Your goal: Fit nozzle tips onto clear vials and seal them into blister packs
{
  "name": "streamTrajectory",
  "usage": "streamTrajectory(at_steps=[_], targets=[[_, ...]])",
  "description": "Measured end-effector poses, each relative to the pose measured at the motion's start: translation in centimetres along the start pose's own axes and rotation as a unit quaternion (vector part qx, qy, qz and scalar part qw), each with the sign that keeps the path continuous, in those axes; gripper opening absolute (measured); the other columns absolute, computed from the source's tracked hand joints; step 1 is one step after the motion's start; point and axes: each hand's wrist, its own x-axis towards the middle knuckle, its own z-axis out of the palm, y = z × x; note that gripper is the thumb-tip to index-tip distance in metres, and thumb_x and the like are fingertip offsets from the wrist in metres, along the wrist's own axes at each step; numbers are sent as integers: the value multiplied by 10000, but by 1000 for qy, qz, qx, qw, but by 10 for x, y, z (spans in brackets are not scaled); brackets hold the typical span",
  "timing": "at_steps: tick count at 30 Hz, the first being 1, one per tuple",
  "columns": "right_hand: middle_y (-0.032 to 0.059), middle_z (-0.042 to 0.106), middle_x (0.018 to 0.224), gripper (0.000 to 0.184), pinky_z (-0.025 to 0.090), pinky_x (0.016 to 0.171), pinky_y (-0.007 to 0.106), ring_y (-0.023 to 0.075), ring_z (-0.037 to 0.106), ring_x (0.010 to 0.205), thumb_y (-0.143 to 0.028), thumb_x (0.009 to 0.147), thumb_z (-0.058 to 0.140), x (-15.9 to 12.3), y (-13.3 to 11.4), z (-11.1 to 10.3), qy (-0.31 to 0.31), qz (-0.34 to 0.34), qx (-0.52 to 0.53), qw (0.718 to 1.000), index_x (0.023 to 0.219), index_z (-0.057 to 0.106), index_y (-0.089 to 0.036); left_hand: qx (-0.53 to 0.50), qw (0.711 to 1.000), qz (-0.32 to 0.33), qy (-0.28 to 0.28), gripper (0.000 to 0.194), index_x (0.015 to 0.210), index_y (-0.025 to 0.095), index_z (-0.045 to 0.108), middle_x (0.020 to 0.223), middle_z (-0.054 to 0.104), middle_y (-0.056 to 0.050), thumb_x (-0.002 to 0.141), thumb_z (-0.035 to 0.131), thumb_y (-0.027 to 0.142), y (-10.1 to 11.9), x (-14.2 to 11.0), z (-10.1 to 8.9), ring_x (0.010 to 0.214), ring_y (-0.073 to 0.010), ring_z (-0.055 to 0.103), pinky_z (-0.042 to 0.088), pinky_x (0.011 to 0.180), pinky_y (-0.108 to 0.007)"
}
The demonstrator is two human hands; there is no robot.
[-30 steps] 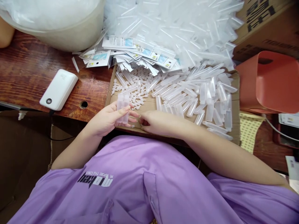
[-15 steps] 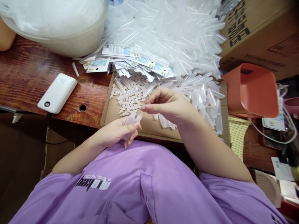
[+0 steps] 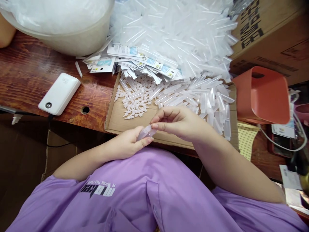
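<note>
My left hand is closed around translucent plastic tubes, close to my body at the tray's front edge. How many tubes it holds I cannot tell. The thumb and fingertips of my right hand are pinched together at the upper end of these tubes. Whatever is between those fingertips is too small to make out. Beyond my hands, small white plastic tips lie in a heap in the shallow cardboard tray. Loose clear tubes are piled on the tray's right side.
Printed cards overlap behind the tray, before a large heap of clear plastic tubes. A white power bank lies on the wooden table. An orange bin and a cardboard box stand right; a white bowl stands left.
My right hand has moved down from the tips to the tubes in my left hand. My left hand has shifted slightly right, and the two hands now meet.
</note>
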Motion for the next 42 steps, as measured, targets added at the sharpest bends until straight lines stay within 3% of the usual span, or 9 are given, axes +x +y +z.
streamTrajectory(at_steps=[9,13,15,18,21,26,33,37,42], targets=[[11,700,728,254,529,695,288,144,664,704,-379,677,783,4,-1,-3,-33,40,-37,998,726,641,-175,8,1000,14,-8,320,1002,164,563,930,632,-28,907,520,466,1,4,-2,863,-181,585,429,809,-298],[8,706,790,243,528,751,286,133,660,756,-396,762,724,24,-11,-6,-101,24,-42,994,825,667,-167,-93,996,0,-16,336,841,180,509,634,535,47,910,540,508,-1,-3,-12,557,-98,488,411,589,-237],[32,712,871,239,518,766,308,150,652,794,-391,842,638,42,-13,-4,-41,-4,-132,990,904,677,-164,-188,982,-8,-9,383,839,184,485,563,511,68,888,566,555,-5,-8,-20,459,-77,454,384,483,-208],[59,700,935,146,474,814,332,189,634,884,-216,870,568,72,-13,6,63,-45,-387,919,921,694,-163,-309,950,-23,38,438,943,171,510,587,597,43,829,653,570,-13,-15,-33,448,-94,537,434,437,-193],[90,668,1019,192,443,819,326,227,618,974,-186,862,563,96,-11,20,7,-76,-545,835,972,720,-177,-372,923,-34,93,443,1011,169,513,627,664,10,804,716,505,-21,-22,-41,461,-114,590,489,438,-200],[141,629,1032,259,434,720,322,264,627,954,-252,872,561,112,-6,34,-10,-65,-615,786,1057,721,-167,-428,897,-47,97,356,1009,151,548,684,705,-33,788,744,349,-26,-30,-42,509,-140,638,509,411,-201],[169,631,1107,255,455,841,363,287,606,1032,-234,893,557,107,-8,35,-8,-79,-611,788,1078,670,-101,-445,892,-32,72,345,1049,112,636,886,746,-87,770,754,278,-27,-28,-43,616,-154,690,499,424,-184],[93,680,1010,318,469,765,342,215,624,874,-363,914,578,87,-25,15,29,-68,-495,866,1151,601,-152,-415,907,-42,58,388,1065,122,621,907,733,-91,762,768,315,-23,-23,-40,594,-150,670,461,402,-189],[48,689,1041,275,474,838,315,173,619,921,-413,889,576,63,-35,-10,-87,-181,-363,910,1054,672,-215,-352,935,-41,15,410,1080,116,614,726,618,1,799,738,388,-15,-13,-32,510,-77,542,374,402,-167]])
